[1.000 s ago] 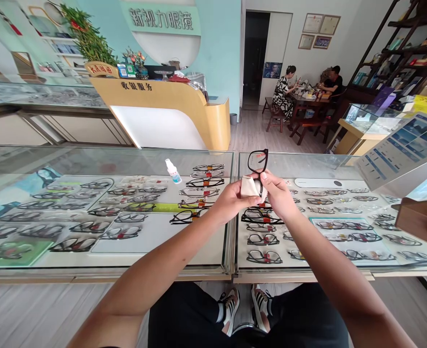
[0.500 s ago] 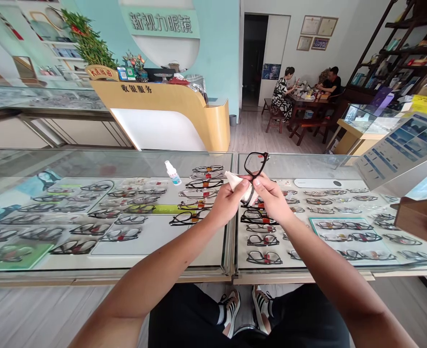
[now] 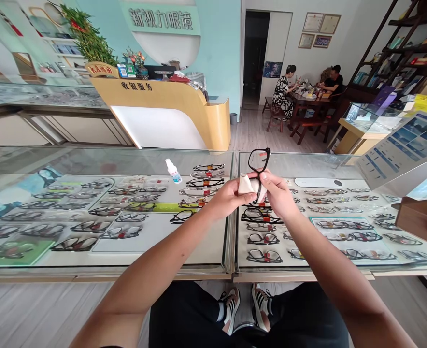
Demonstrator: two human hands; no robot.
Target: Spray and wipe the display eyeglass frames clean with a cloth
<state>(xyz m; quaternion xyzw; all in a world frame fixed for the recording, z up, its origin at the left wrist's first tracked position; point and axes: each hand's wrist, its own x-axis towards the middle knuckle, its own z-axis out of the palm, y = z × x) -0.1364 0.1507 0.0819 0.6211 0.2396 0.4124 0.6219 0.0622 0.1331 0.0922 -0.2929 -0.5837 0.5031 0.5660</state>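
Observation:
Black-framed eyeglasses (image 3: 259,161) are held on end above the glass counter, one lens uppermost and the other lower down among my fingers. My right hand (image 3: 277,192) pinches the frame around its middle. My left hand (image 3: 231,197) is closed on a cream-white cloth (image 3: 246,184), which is bunched against the lower part of the glasses. Fingers and cloth hide most of that lower lens. To the left, a small white bottle with a blue label (image 3: 173,172) stands on the counter top.
Rows of eyeglasses (image 3: 264,256) lie inside the glass display counter (image 3: 155,279) beneath my arms. A printed display stand (image 3: 404,154) and a brown box (image 3: 421,220) are at the right. Beyond are a cashier desk (image 3: 155,123) and two people seated at a table (image 3: 309,101).
Both hands have shifted slightly right with the eyeglasses, which now stand more upright. My left fingers have stretched further along the cloth. The bottle stays where it was.

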